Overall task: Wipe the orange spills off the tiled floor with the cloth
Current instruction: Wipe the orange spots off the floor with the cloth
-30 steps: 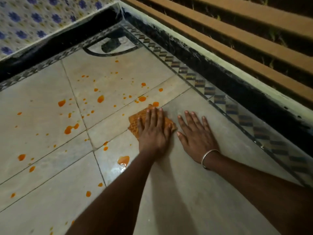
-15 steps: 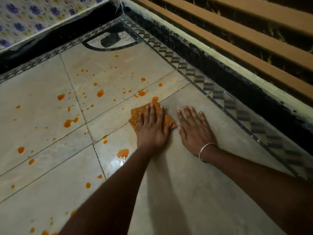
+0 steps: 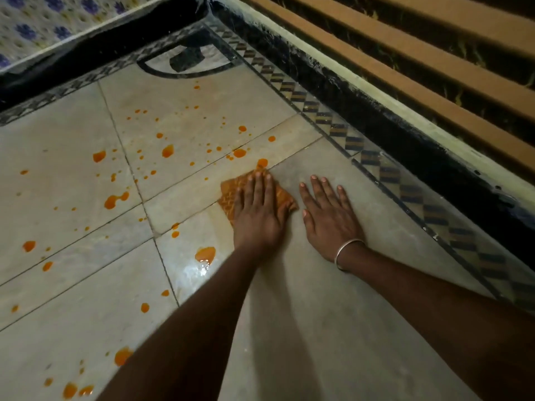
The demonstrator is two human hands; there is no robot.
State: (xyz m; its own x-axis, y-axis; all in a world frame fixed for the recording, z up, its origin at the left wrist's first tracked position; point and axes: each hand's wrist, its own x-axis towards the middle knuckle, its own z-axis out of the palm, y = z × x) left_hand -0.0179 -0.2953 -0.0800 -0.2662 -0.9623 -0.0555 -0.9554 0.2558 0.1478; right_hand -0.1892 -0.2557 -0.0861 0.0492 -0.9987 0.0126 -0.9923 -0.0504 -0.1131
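Pressing the orange waffle-weave cloth (image 3: 228,196) down, the flat, straight-fingered left hand (image 3: 257,218) abuts an orange spill (image 3: 262,162) while the splayed right hand (image 3: 330,219) braces on the pale tiled floor (image 3: 333,328).

Both forearms extended forward; left hand (image 3: 260,215) palm-down, fingers straight and close together; right hand (image 3: 331,219) just beside it, palm-down, fingers straight, slightly spread.

Dim, warm light; glare on wet tile (image 3: 192,270); arm shadows — soft focus, wide-angle bending at edges.
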